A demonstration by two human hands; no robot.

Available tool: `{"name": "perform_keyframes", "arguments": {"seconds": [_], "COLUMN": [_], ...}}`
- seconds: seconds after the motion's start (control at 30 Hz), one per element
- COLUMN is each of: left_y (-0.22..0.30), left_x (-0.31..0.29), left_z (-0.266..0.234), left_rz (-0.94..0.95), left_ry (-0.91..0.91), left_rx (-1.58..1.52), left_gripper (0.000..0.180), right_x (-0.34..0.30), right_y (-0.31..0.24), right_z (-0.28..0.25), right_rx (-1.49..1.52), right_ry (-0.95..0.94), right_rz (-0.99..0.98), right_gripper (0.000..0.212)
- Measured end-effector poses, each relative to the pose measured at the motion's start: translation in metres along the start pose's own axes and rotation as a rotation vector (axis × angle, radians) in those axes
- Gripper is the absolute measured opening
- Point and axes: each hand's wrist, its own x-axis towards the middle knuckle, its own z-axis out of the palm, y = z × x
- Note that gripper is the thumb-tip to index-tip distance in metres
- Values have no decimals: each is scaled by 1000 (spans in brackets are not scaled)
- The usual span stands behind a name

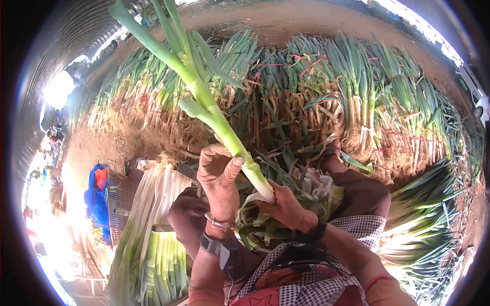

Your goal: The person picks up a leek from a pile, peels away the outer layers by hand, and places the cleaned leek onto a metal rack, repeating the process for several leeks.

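Note:
A long leek (218, 121) slants up and to the left in front of me, with its green leaves spread at the far end and its pale base nearest me. My left hand (220, 176) pinches the stalk between thumb and fingers, partway up. Lower down, my right hand (289, 208) is closed around the pale base. A loose pale strip of leaf (247, 203) curls away from the stalk beside the right hand's fingers; whether that hand also grips it, I cannot tell. Below both hands, loose leaves (286, 166) are heaped between my knees.
Pale trimmed leeks (145, 219) lie in a stack at the left, near a plastic crate (120, 196) with a blue cloth (97, 196) against it. Upright bundles of untrimmed leeks (352, 76) form a row across the far side. More leeks (426, 219) lie piled at the right.

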Motion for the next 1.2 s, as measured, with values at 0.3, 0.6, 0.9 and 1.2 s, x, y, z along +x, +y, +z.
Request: {"name": "perform_keyframes", "arguments": {"seconds": [0.3, 0.6, 0.9, 1.2], "left_y": [18, 42, 25, 25], "left_x": [-2, -41, 24, -16], "left_z": [-5, 7, 20, 2], "left_rz": [88, -390, 561, 237], "left_ry": [63, -996, -157, -262], "left_rx": [255, 377, 821, 794], "left_gripper": [10, 15, 29, 47], "right_x": [-4, 3, -6, -4], "right_y": [3, -6, -8, -1], "right_z": [11, 2, 21, 2], "right_rx": [-15, 41, 51, 49], "right_ry": [73, 227, 231, 296], "right_rz": [-35, -62, -69, -77], "right_gripper": [31, 27, 22, 30]}}
